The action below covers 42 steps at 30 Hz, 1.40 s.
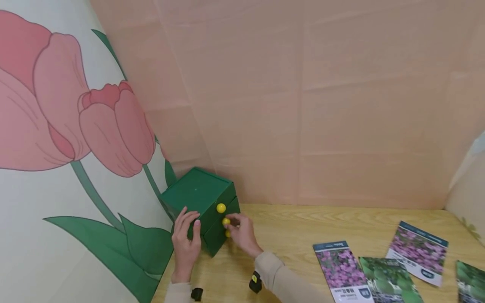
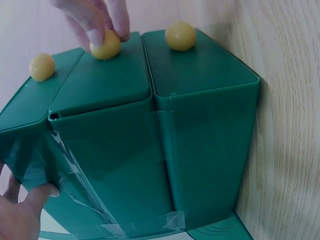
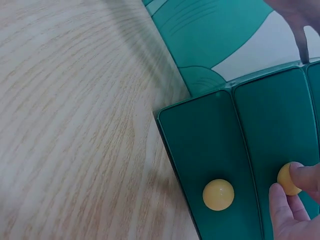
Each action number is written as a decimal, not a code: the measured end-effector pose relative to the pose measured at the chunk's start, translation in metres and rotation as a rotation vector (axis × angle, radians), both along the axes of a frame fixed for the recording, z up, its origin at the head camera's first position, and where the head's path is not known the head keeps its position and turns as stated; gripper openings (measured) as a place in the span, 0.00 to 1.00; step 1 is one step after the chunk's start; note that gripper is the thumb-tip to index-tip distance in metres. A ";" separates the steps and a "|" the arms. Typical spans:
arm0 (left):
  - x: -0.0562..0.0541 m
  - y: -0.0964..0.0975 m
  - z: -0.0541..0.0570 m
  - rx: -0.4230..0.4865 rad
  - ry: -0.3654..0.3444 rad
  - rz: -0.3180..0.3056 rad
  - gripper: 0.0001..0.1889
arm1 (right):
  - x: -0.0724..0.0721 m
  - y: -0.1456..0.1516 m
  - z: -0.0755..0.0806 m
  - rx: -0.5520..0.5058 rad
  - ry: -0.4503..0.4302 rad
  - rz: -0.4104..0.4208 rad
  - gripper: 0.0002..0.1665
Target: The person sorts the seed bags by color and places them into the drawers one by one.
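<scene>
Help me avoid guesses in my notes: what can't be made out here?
Inside of the green drawer box: hidden by its walls and fronts, every view.
Middle knob: partly covered by the right hand, every view.
Rightmost packet: cut off by the edge, head view.
Fine print on the flower packets: too small, head view.

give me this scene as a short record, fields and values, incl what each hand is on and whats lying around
main object: green drawer unit, three drawers stacked
knobs: round and yellow; top knob, middle knob, bottom knob
right hand: pinches the middle knob
left hand: touches the unit's side
surface: wood-grain table
on the right: four printed packets, two with pink-purple flowers, two mostly green
left wall: large pink tulips
</scene>
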<state>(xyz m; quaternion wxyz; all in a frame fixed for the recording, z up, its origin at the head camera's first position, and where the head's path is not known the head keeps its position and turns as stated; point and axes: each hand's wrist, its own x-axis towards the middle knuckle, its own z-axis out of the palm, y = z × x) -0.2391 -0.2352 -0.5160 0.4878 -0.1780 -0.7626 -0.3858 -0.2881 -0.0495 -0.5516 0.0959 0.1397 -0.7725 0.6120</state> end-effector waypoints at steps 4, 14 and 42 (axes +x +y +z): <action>0.000 0.000 0.000 0.001 -0.002 -0.002 0.16 | 0.002 0.001 -0.001 -0.013 -0.005 -0.002 0.12; -0.002 -0.003 0.001 0.007 0.007 -0.002 0.16 | 0.007 0.006 -0.001 -0.025 -0.026 -0.009 0.13; -0.002 0.000 -0.001 0.024 0.000 -0.009 0.17 | 0.026 0.036 -0.004 -0.051 -0.089 -0.006 0.13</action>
